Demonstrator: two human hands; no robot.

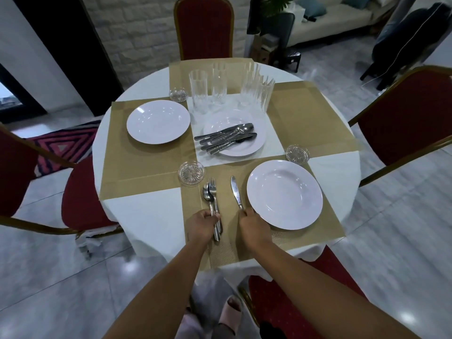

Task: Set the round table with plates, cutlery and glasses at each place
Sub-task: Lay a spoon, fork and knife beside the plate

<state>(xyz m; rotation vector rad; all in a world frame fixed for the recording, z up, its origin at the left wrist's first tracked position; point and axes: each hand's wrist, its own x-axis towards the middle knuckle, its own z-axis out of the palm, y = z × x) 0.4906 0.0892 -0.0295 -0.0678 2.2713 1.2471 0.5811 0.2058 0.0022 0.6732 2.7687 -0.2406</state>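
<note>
Gold placemats down, table roughly a third set by the look of it

Counting two plates out so far: left plate on its mat, near plate on the closest one, nothing yet on the far and right mats. Spare plate mid-table under the leftover cutlery pile, glasses bunched behind it, none on the coasters yet. Left hand curled round the handles of a fork and spoons, heads pointing away over the near mat. Right hand knuckles-up, fingertips at the handle end of the knife, just beside the near plate's rim; can't tell whether pinching or only nudging. Knife flat between spoons and plate. Probably leaves two plates, most of the cutlery and every glass to go
</note>
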